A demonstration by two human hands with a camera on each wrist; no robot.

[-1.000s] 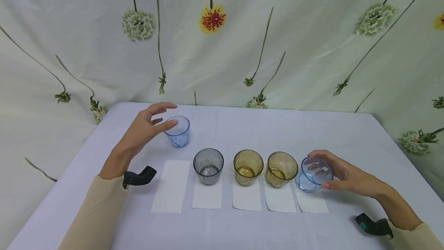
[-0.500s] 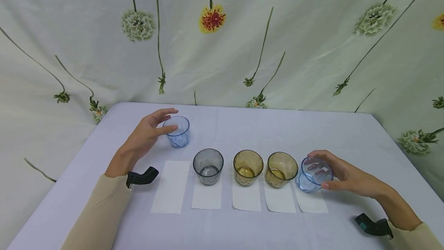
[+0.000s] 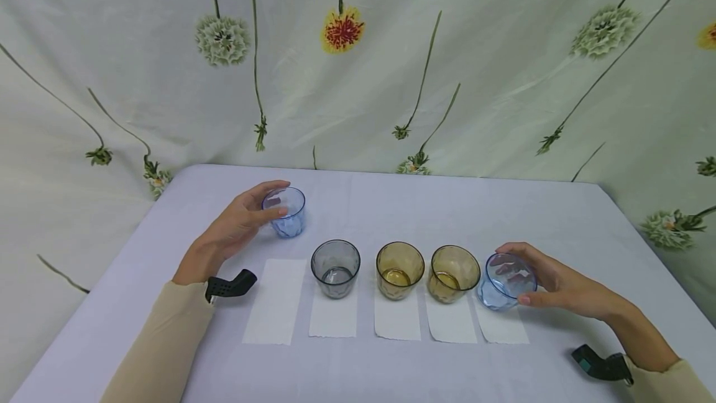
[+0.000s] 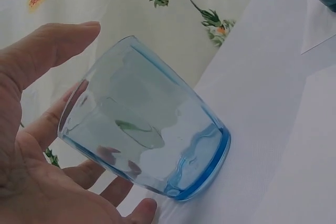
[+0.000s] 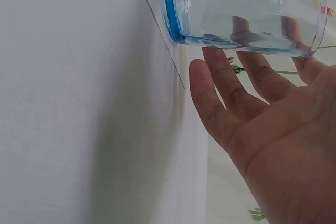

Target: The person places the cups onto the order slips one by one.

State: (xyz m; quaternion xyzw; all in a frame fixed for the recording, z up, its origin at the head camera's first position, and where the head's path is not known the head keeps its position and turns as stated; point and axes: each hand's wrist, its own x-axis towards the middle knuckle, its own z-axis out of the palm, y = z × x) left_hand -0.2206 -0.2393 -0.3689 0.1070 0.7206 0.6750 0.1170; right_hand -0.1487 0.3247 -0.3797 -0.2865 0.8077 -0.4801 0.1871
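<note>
At the far left of the table, a clear blue glass stands upright. My left hand lies around its left side, fingers behind and thumb in front. In the left wrist view a gap shows between the thumb and the glass wall. At the right end of the row, my right hand holds another blue glass, its thumb at the near side and its fingers behind. The right wrist view shows those fingers against the blue glass.
A grey glass and two amber glasses stand between the hands, at the far ends of white paper strips. The leftmost paper strip bears no glass. Behind the white table hangs a flower-printed cloth.
My left hand has come down and closer around the far-left blue glass, its fingers now behind the rim. The right hand and the other glasses stay as they were.
</note>
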